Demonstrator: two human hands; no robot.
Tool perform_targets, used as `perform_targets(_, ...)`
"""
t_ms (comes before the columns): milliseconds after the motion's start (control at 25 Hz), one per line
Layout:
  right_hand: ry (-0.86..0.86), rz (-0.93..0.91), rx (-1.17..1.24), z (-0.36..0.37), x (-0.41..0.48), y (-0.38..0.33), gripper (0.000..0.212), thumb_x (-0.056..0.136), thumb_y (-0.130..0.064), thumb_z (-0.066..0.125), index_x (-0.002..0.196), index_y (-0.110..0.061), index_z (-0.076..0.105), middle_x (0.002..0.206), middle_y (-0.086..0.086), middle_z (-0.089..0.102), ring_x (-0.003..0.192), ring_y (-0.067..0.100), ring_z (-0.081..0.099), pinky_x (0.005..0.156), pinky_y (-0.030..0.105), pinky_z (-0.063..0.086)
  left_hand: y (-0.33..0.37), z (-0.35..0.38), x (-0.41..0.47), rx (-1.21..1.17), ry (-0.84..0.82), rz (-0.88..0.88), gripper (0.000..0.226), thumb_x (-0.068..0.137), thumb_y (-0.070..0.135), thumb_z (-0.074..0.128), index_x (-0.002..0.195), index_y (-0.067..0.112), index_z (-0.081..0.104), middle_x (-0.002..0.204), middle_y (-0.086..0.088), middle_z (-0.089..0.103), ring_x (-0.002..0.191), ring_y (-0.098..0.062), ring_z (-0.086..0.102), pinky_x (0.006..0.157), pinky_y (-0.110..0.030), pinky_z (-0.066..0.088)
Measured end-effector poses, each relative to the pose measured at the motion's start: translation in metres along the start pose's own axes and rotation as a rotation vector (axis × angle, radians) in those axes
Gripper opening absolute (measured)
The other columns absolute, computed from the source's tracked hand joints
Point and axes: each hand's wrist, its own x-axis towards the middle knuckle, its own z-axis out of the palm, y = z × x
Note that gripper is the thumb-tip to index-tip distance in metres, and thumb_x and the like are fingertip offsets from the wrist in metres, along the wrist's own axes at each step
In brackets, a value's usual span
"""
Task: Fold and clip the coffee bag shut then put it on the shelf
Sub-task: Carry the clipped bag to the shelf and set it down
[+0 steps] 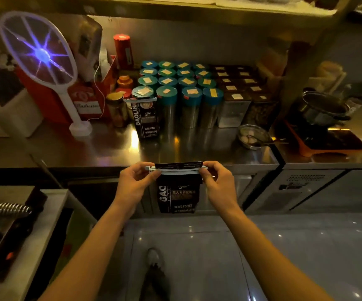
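Note:
A black coffee bag [179,196] hangs upright in front of the steel counter's front edge, its top folded over. A long white clip [176,168] lies across the fold. My left hand [135,183] pinches the clip's left end and my right hand [218,183] pinches its right end, both also holding the bag's top corners. A second, similar coffee bag [146,117] with a white clip on top stands upright on the counter [110,146] further back.
Rows of teal-lidded tins [188,92] and dark-lidded boxes [236,88] fill the counter's back. A white electric swatter [38,55] stands at left, a metal strainer bowl [252,135] and a pot on an orange-rimmed cooker [323,131] at right. A shelf [154,5] runs overhead.

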Motion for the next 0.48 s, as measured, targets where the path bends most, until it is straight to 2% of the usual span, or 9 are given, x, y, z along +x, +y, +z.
perform_targets(80, -0.008, 0.021, -0.002, 0.015, 0.047, 0.012, 0.007, 0.093, -0.017, 0.059, 0.097, -0.020, 0.065, 0.090, -0.001, 0.070, 0.086, 0.006, 0.066, 0.076, 0.021, 0.055, -0.013, -0.001, 0.049, -0.026, 0.000, -0.020, 0.016, 0.079, 0.005, 0.072, 0.095, 0.004, 0.068, 0.088, -0.004, 0.073, 0.083, -0.011, 0.070, 0.070, -0.016, 0.054)
perform_targets(200, 0.019, 0.071, -0.038, 0.038, 0.118, 0.030, 0.009, 0.092, -0.016, 0.061, 0.099, -0.015, 0.067, 0.093, 0.005, 0.071, 0.089, 0.017, 0.068, 0.080, 0.033, 0.057, -0.030, -0.004, 0.124, -0.069, 0.016, -0.090, 0.021, 0.079, 0.007, 0.073, 0.100, 0.003, 0.068, 0.092, -0.008, 0.074, 0.086, -0.018, 0.070, 0.071, -0.026, 0.057)
perform_targets(360, 0.021, 0.110, -0.046, 0.054, 0.196, 0.046, 0.009, 0.091, -0.015, 0.062, 0.099, -0.019, 0.065, 0.094, 0.004, 0.070, 0.092, 0.018, 0.067, 0.085, 0.035, 0.057, -0.041, 0.006, 0.205, -0.097, 0.071, -0.146, 0.022, 0.076, 0.009, 0.076, 0.096, 0.016, 0.068, 0.092, -0.002, 0.073, 0.089, -0.014, 0.069, 0.071, -0.016, 0.053)
perform_targets(480, -0.004, 0.129, -0.083, 0.059, 0.248, 0.057, 0.011, 0.091, -0.015, 0.061, 0.101, -0.016, 0.065, 0.097, 0.003, 0.069, 0.093, 0.016, 0.066, 0.086, 0.031, 0.055, -0.049, 0.014, 0.254, -0.118, 0.107, -0.193, 0.027, 0.078, 0.012, 0.077, 0.101, 0.018, 0.066, 0.097, -0.003, 0.072, 0.093, -0.016, 0.068, 0.078, -0.025, 0.055)
